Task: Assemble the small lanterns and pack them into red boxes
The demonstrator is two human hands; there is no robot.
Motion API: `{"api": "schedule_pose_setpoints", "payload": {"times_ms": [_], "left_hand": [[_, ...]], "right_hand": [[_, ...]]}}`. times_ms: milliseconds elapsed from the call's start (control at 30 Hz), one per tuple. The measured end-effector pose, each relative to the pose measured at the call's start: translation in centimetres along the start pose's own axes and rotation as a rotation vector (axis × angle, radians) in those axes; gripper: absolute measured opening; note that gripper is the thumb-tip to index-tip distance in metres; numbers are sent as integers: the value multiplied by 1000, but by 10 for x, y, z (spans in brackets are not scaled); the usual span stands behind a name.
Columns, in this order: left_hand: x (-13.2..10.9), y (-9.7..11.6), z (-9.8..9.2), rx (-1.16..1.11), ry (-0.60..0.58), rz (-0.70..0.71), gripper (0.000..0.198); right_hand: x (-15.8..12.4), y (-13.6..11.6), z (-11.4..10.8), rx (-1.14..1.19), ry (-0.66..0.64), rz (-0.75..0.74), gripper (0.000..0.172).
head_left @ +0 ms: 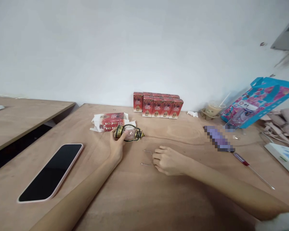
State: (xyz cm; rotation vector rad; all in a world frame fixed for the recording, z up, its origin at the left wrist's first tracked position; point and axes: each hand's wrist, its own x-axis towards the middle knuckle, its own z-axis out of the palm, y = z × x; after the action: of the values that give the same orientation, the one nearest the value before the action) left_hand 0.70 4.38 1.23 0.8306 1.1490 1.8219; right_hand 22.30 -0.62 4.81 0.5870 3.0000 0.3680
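Observation:
My left hand is wrapped round the base of a small lantern with a black-and-gold frame and clear sides. The lantern lies tilted on its side, its pointed top to the right. Two thin ends of a bent metal wire stick out to the left from under my right hand. The fingers of that hand are curled over the wire at the tabletop, hiding its rest. Just behind the lantern lies an opened red-and-white cardboard box, its flaps spread.
Several red boxes stand in rows by the wall. A phone lies at the left. To the right are a screwdriver, a blurred purple item, a drink cup, a floral bag and a white power strip.

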Motion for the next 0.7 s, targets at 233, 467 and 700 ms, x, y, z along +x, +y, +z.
{"api": "schedule_pose_setpoints", "payload": {"times_ms": [233,467,700], "left_hand": [[-2,5,2,-70,-3,-97,52],[-1,5,0,-102,-52,-169,52],[-3,6,0,-87,-59,-191,48]], "right_hand": [[3,2,9,134,210,39,19],[18,18,29,1305,798,535,15],[41,35,52,1788,1037,594,26]]}}
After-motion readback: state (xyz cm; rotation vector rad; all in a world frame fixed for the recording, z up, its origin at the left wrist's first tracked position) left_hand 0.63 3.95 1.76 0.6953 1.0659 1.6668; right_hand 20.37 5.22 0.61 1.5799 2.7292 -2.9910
